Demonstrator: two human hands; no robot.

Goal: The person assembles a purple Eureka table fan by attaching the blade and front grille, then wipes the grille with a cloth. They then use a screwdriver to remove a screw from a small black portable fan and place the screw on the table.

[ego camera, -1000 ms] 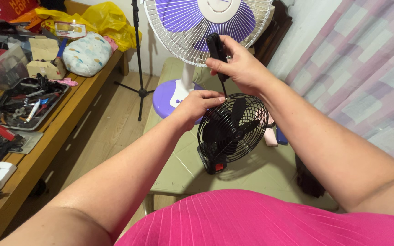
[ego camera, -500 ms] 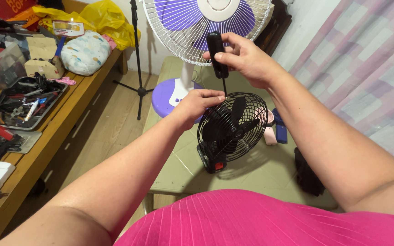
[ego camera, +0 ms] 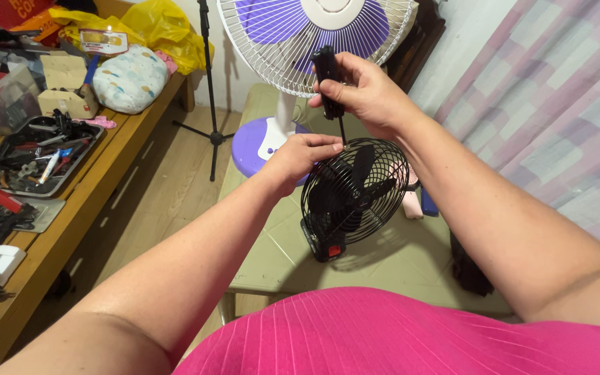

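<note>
Now: small black fan (ego camera: 352,198) on the green table (ego camera: 272,257), both hands at its top edge.
Right hand (ego camera: 366,94) is closed around a black screwdriver (ego camera: 328,73), tip down at the grille. Left hand (ego camera: 300,156) grips the cage's upper left rim, fingers curled. Behind stands a white-and-purple fan (ego camera: 314,35); tool tray (ego camera: 29,156) lies on the bench to the left.

The right hand (ego camera: 362,90) has lifted the black screwdriver (ego camera: 328,80) higher above the small black fan (ego camera: 352,194).
</note>
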